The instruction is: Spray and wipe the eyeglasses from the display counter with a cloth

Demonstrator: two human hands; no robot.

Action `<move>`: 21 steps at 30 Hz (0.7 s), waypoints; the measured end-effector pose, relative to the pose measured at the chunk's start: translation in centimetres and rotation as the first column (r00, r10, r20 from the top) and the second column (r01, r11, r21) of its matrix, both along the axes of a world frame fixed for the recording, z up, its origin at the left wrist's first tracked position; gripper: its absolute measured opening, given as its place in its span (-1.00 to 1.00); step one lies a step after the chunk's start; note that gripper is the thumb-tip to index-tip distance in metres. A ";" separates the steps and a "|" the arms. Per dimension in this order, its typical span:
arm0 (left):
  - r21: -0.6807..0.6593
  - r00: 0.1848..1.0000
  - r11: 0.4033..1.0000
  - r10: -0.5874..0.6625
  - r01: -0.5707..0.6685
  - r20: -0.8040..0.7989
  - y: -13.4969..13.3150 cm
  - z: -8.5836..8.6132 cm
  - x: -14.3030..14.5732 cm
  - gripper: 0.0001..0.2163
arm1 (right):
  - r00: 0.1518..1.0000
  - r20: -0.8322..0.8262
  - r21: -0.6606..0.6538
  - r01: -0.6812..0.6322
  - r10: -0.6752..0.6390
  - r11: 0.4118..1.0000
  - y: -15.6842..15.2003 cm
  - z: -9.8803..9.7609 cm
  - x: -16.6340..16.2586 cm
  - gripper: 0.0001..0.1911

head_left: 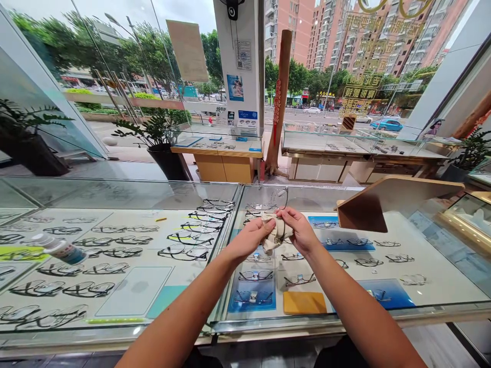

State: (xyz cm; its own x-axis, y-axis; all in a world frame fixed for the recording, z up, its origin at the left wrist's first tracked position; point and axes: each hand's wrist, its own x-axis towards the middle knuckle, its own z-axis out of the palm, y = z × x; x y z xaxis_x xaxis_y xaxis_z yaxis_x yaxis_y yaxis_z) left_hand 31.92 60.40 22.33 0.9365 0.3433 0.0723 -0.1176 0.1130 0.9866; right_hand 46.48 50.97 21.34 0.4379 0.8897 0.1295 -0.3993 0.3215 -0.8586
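Observation:
Above the glass counter, my left hand (251, 236) is closed on a crumpled beige cloth (271, 240). My right hand (303, 230) is closed beside it, gripping a pair of eyeglasses (284, 198). One thin temple of the eyeglasses sticks up past my right fingers. Part of the frame is wrapped in the cloth, so the lenses are mostly hidden. Below my hands, rows of eyeglasses (255, 275) lie inside the display case. A mustard-yellow flat item (304, 302) is in front of them, near the counter's front edge.
A white spray bottle (59, 249) stands on the left counter. On the right rises a brown wooden stand (362, 217). The glass display counter (180, 327) runs across in front of me. Beyond are a potted plant (166, 158), more display cases (226, 148) and a tree trunk (283, 92).

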 end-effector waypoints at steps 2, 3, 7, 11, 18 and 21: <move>-0.024 0.999 1.000 0.019 -0.018 0.028 -0.2 -0.1 0.2 -0.51 | 1.000 -0.001 -0.006 -0.008 0.008 1.000 0.1 -0.1 -0.2 -0.61; -0.033 0.998 0.999 0.037 -0.036 0.044 -0.3 -0.1 0.3 -0.51 | 1.000 -0.001 -0.005 -0.011 0.011 1.000 0.1 -0.1 -0.2 -0.61; -0.066 0.993 0.993 0.099 -0.095 0.067 -0.6 -0.3 0.6 -0.54 | 1.000 0.016 -0.011 -0.018 0.018 1.000 0.0 0.0 -0.3 -0.60; -0.113 0.989 0.986 0.129 -0.120 0.075 -0.6 -0.6 0.9 -0.51 | 0.998 0.056 0.005 -0.021 0.020 1.000 0.0 -0.2 -0.3 -0.62; -0.103 0.984 0.979 0.180 -0.178 0.010 -0.7 -0.7 0.8 -0.55 | 0.990 0.140 0.003 -0.007 0.006 1.000 0.0 -0.5 -0.4 -0.66; -0.076 0.983 0.980 0.183 -0.183 -0.002 -0.8 -0.6 0.7 -0.56 | 0.989 0.145 0.012 0.004 -0.005 1.000 -0.1 -0.3 -0.5 -0.66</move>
